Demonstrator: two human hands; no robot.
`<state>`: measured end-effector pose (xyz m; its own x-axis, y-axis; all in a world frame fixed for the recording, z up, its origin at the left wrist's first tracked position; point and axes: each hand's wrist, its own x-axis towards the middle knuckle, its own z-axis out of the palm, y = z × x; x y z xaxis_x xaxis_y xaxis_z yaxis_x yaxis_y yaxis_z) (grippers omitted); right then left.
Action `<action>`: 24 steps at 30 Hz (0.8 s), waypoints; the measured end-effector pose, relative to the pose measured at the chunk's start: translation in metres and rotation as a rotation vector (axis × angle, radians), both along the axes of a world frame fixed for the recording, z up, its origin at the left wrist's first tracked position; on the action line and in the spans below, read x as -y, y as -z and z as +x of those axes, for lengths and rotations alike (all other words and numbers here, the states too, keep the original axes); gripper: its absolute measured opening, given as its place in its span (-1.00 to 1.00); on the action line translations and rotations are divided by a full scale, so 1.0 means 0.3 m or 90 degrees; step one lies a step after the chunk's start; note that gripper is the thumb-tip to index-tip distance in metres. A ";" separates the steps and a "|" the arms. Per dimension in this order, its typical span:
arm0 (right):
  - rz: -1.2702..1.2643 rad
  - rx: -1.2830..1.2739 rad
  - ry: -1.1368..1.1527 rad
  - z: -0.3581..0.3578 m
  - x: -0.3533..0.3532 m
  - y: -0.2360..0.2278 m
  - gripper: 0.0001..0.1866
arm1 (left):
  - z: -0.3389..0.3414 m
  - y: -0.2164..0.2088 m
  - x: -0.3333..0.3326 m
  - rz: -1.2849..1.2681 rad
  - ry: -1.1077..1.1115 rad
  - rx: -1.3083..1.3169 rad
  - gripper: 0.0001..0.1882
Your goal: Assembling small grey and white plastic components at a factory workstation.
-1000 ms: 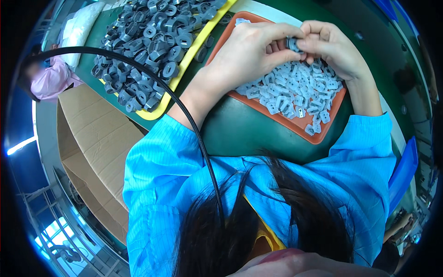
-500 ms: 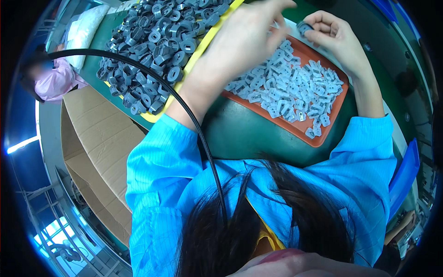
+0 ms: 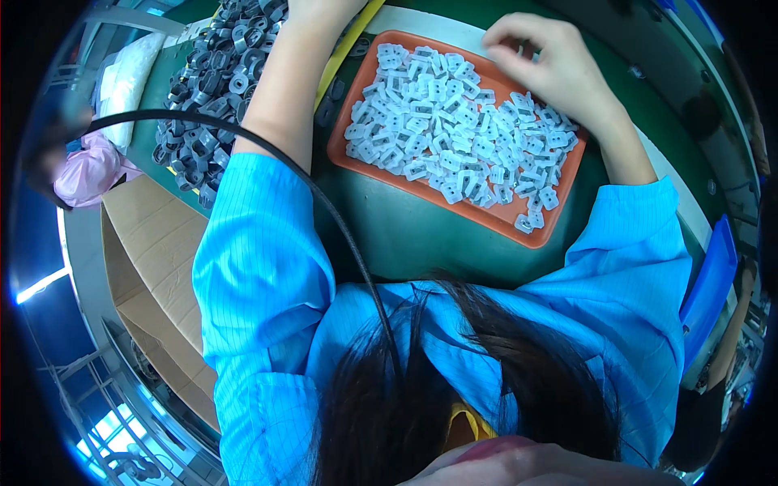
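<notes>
Small translucent white plastic parts (image 3: 438, 121) lie heaped in an orange tray (image 3: 369, 168) in front of me. My right hand (image 3: 555, 69) is over the tray's far right corner, fingers curled in toward the thumb. Whatever it may hold is hidden by the fingers. At the top edge my left hand (image 3: 328, 10) is cut off, its fingers out of the picture. That forearm reaches past a heap of dark grey ring-shaped plastic parts (image 3: 215, 89) in a yellow-rimmed tray (image 3: 344, 57).
A few loose grey parts (image 3: 328, 105) lie between the two trays on the green table (image 3: 381, 219). An open cardboard box (image 3: 162, 259) stands at the left. A black cable (image 3: 324, 190) crosses over my left arm. A person in pink (image 3: 89, 170) is at far left; a blue bin (image 3: 711, 283) is at right.
My left hand has moved left and away, partly out of view, uncovering the orange tray. The grey part seen in my right hand no longer shows. The whole view has shifted slightly.
</notes>
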<state>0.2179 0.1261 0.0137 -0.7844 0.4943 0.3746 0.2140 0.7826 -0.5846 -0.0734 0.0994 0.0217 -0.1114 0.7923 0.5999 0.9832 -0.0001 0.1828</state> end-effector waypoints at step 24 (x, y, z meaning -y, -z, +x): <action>0.012 0.113 -0.038 -0.063 0.128 -0.011 -0.82 | 0.223 0.034 0.320 -0.204 0.287 0.811 -0.53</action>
<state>0.1990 0.0878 0.0170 -0.8669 0.4392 0.2357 0.2657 0.8073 -0.5270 -0.0066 0.0033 0.0117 -0.1387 0.9881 0.0664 0.0674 -0.0575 0.9961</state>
